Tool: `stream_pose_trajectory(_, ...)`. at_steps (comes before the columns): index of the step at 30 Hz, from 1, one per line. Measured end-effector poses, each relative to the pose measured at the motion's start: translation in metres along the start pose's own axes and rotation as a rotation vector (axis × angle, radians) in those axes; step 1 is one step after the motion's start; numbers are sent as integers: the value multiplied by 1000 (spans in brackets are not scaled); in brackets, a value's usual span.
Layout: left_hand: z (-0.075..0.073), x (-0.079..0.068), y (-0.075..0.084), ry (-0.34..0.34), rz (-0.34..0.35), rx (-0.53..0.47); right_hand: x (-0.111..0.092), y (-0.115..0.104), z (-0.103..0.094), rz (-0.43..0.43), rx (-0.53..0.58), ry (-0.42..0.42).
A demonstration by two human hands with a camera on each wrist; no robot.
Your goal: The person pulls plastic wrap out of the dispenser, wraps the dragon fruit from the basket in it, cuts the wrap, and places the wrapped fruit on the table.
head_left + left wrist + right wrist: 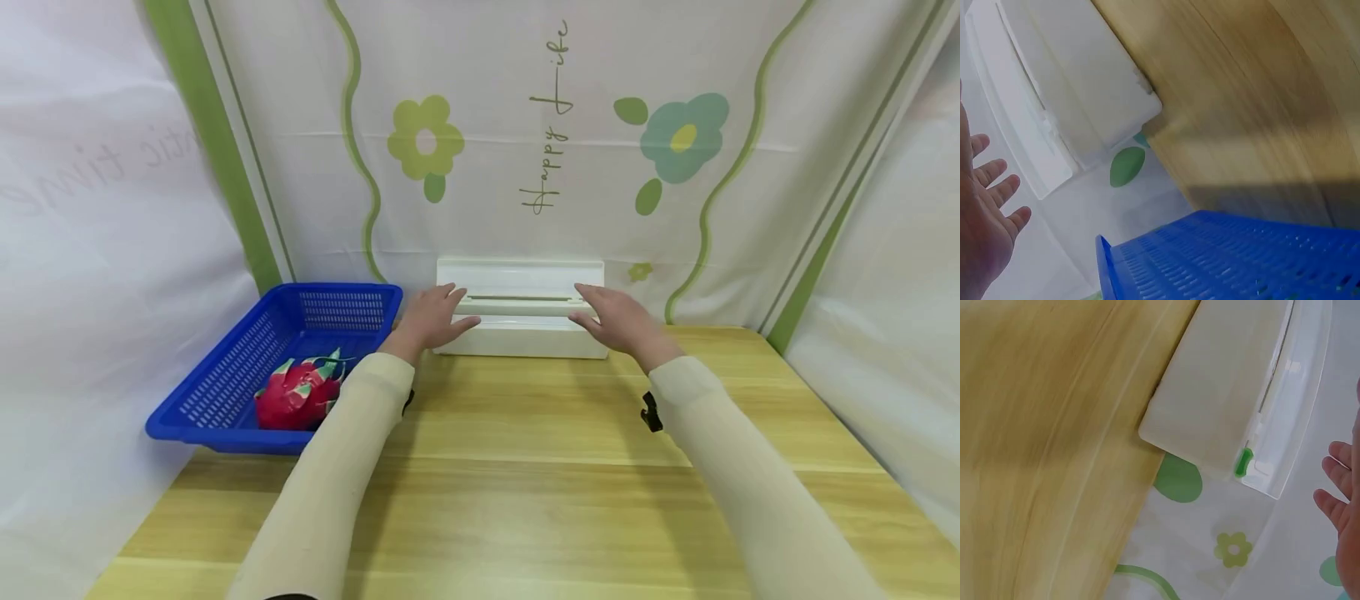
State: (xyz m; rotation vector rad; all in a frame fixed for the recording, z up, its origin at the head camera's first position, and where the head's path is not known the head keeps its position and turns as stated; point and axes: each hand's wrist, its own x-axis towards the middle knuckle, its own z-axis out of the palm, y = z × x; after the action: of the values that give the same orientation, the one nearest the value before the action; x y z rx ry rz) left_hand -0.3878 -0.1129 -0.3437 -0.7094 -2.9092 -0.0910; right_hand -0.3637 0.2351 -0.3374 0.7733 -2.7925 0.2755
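A long white box point(521, 342) with its lid point(517, 273) raised stands at the back of the table; it resembles a cling film dispenser. A narrow bar point(521, 307) runs along its length, and a small green piece point(1244, 462) shows at one end in the right wrist view. My left hand point(433, 318) is by the box's left end, fingers spread and fairly straight. At the right end, my right hand point(621, 321) is held likewise. Both wrist views show a gap between fingers and box. Neither hand holds anything.
On the left stands a blue perforated basket point(225, 437) with a red dragon fruit point(296, 396) in it, close to my left forearm. The wooden table point(525, 467) meets a white patterned curtain point(510, 167) behind the box. More white cloth hangs at both sides.
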Motion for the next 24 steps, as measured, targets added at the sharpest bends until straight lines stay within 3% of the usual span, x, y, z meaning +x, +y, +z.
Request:
stream_pose_trajectory(12, 15, 1, 6, -6, -24, -33, 5, 1, 22, 7, 20, 13)
stream_pose_trajectory(16, 22, 1, 7, -4, -12, -43, 6, 2, 28, 19, 32, 18)
stream_pose_trajectory(24, 36, 7, 5, 62, 48, -37, 6, 2, 37, 57, 59, 1)
